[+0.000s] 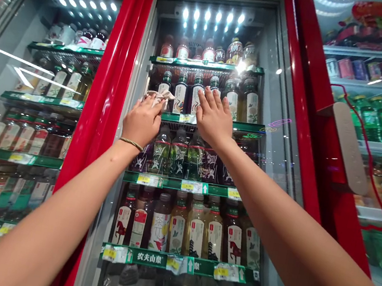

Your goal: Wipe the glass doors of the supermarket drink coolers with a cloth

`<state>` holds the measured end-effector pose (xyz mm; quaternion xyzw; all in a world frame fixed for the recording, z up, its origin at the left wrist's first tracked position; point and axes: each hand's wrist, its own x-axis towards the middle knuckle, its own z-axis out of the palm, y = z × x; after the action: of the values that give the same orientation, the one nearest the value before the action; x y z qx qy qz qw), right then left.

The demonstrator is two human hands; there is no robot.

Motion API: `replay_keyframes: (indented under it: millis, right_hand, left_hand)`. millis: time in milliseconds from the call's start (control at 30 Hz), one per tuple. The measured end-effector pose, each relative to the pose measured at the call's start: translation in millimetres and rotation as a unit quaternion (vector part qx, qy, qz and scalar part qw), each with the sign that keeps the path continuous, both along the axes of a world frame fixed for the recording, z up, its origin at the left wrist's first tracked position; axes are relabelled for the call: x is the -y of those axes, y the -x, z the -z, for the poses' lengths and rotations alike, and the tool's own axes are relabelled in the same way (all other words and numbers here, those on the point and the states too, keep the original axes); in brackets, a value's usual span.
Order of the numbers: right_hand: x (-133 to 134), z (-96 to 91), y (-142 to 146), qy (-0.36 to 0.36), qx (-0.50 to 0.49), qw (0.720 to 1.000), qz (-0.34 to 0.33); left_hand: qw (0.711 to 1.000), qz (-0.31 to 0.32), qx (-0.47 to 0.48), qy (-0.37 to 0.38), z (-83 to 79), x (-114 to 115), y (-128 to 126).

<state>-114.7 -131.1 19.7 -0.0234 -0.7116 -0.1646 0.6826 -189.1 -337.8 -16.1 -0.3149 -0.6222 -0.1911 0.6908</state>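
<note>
A red-framed refrigerator with a glass door stands in front of me, closed, with shelves of bottled drinks behind the pane. My left hand has its fingers curled over a crumpled pale cloth, held against the left part of the glass at the second shelf's height. A thin bracelet circles that wrist. To the right, my right hand lies flat on the same pane with fingers stretched and holds nothing. Tea bottles show behind both hands.
Another red-framed glass door is on the left. On the right, an open-looking shelf unit holds cans and green bottles. A grey handle-like panel with a red cable sits by the right frame.
</note>
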Motion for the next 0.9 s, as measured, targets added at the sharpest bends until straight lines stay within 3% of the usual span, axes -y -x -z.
replay_keyframes:
  millis: [133,233,333,433,533,633,767,900]
  right_hand:
    - [-1.6,-0.6,1.4,-0.003,0.0,1.0,-0.018]
    - [-2.1,-0.4,2.0,-0.003,0.001,1.0,-0.021]
    - [-1.1,0.7,1.7,-0.001,0.0,1.0,-0.011]
    - [0.0,0.9,0.5,0.0,0.004,1.0,-0.003]
    - [-0.2,-1.5,-1.0,-0.002,0.001,1.0,-0.016]
    - [1.2,0.7,-2.0,0.003,0.001,1.0,-0.022]
    - [10.5,31.5,-0.9,0.028,0.018,0.999,-0.007]
    - [19.7,74.1,1.7,0.004,0.009,1.0,-0.013]
  left_hand:
    - [1.0,-0.001,-0.004,0.026,6.9,-0.6,0.1]
    - [0.998,-0.015,-0.016,0.061,3.1,8.4,4.1]
    - [1.0,-0.013,0.002,0.023,-0.9,12.7,5.4]
    - [1.0,-0.002,0.015,-0.006,7.3,6.7,3.3]
    - [1.0,-0.005,0.0,0.028,17.4,4.7,3.1]
    - [0.999,-0.016,0.001,0.045,15.9,12.4,4.8]
    - [0.999,-0.024,0.02,0.009,15.4,18.2,4.4]
    - [0.999,-0.023,0.014,0.019,31.1,19.0,3.2]
